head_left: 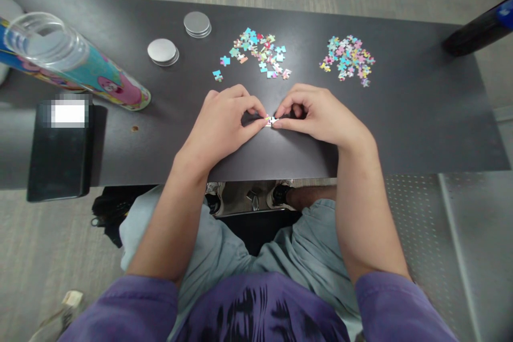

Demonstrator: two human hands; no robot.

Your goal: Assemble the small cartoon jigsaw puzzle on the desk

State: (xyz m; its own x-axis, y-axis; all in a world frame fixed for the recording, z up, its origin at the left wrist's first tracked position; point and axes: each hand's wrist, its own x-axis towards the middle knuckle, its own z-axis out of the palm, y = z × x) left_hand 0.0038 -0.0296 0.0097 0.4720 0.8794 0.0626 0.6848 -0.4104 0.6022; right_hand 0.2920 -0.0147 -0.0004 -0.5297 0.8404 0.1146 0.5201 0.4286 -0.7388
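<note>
Small jigsaw puzzle pieces (pixel 271 121) sit between my two hands, close above or on the dark tabletop. My left hand (pixel 228 120) pinches them from the left with thumb and index finger. From the right, my right hand (pixel 316 115) pinches the other side the same way. My fingertips partly cover the pieces, so I cannot tell whether they are joined. Beyond my hands lies a loose heap of puzzle pieces (pixel 260 51), mostly blue, green and pink. A second, tighter heap of puzzle pieces (pixel 348 59) lies farther right.
At left stand a clear-topped tube with cartoon print (pixel 96 72) and a black box-like object (pixel 60 155) overhanging the front edge. Two small stacks of silver discs (pixel 162 51) lie behind. A dark cylinder (pixel 476 29) is at the far right of the table (pixel 420 123).
</note>
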